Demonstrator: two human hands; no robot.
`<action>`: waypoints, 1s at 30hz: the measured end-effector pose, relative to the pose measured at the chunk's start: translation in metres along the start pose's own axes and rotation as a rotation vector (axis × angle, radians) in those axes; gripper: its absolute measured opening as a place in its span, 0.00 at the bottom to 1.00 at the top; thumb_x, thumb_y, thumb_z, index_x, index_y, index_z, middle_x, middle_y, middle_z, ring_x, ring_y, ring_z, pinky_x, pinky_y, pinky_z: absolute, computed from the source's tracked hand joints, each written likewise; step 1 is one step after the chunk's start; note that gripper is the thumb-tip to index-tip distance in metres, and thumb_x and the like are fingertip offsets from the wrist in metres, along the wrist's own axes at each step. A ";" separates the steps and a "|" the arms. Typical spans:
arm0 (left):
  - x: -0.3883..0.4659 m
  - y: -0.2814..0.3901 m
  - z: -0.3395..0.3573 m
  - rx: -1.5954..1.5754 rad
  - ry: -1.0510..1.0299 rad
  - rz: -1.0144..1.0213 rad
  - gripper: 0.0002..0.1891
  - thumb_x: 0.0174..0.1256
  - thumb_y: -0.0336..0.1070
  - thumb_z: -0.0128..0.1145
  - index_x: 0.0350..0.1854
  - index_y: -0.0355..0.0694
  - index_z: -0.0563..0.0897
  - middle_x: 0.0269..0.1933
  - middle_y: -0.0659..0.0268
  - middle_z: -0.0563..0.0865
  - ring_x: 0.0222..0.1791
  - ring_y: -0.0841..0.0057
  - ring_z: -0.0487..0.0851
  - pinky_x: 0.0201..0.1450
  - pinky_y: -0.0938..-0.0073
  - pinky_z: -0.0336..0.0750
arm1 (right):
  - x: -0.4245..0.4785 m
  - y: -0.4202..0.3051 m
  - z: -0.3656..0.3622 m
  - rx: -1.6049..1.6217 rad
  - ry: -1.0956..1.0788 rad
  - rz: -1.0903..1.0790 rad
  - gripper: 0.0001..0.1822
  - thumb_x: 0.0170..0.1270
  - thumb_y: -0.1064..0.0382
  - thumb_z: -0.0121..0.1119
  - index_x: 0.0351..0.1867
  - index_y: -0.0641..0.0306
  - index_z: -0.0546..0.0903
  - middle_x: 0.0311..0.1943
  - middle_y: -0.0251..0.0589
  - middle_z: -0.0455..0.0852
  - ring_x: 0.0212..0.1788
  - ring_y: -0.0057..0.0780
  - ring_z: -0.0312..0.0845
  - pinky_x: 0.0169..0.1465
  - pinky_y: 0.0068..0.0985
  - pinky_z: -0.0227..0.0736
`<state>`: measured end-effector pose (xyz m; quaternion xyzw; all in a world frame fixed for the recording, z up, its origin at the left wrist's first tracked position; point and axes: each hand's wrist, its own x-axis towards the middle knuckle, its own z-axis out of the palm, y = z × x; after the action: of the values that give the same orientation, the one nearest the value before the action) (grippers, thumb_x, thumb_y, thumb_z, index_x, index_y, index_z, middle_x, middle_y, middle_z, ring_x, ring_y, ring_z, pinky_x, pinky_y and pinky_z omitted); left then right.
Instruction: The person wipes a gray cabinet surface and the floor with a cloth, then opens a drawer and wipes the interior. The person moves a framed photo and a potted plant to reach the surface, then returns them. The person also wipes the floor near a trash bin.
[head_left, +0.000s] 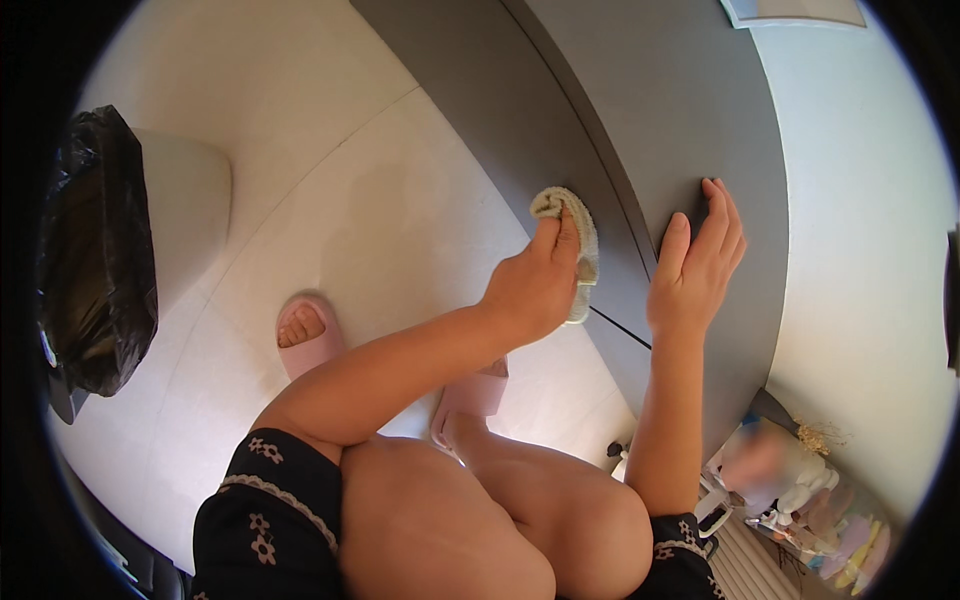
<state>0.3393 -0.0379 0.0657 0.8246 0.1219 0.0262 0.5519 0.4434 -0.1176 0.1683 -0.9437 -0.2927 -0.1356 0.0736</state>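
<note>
My left hand (536, 281) grips a folded pale terry cloth (586, 232). The cloth lies against the front panel (517, 142) of a long grey cabinet, beside the seam under its top edge. To the right, my right hand (694, 262) rests with its fingertips on the cabinet's grey upper surface (675, 97). Its thumb is spread from the fingers, and I see nothing held in it. A thin dark gap (619, 327) splits the front panel just below the cloth.
A bin (191, 210) lined with a black plastic bag (105, 255) stands on the tiled floor (300, 172) at left. My feet wear pink slippers (472, 394). Dried flowers (821, 435) and a clear container of soft toys (855, 532) are at lower right, by the white wall (847, 225).
</note>
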 end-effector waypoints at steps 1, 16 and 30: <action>0.001 0.000 -0.007 0.028 0.001 -0.017 0.32 0.61 0.29 0.49 0.66 0.22 0.54 0.56 0.45 0.66 0.38 0.52 0.81 0.32 0.61 0.79 | -0.001 0.002 0.001 -0.010 0.006 -0.015 0.22 0.66 0.56 0.47 0.58 0.65 0.71 0.61 0.47 0.70 0.60 0.48 0.63 0.62 0.38 0.60; 0.026 -0.023 -0.034 -0.175 0.243 -0.172 0.31 0.66 0.38 0.49 0.68 0.30 0.55 0.57 0.48 0.69 0.44 0.53 0.79 0.46 0.61 0.75 | -0.002 -0.001 0.001 -0.002 -0.013 0.004 0.22 0.67 0.55 0.46 0.59 0.63 0.70 0.62 0.45 0.70 0.61 0.47 0.62 0.62 0.37 0.60; 0.049 -0.046 -0.023 -0.519 0.388 -0.325 0.18 0.67 0.42 0.50 0.52 0.37 0.65 0.40 0.49 0.83 0.36 0.53 0.83 0.40 0.60 0.75 | -0.003 -0.003 0.001 0.008 -0.019 0.004 0.22 0.67 0.54 0.46 0.59 0.63 0.70 0.62 0.46 0.70 0.60 0.47 0.63 0.63 0.37 0.60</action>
<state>0.3751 0.0114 0.0280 0.6064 0.3433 0.1241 0.7064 0.4394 -0.1161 0.1668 -0.9452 -0.2920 -0.1255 0.0751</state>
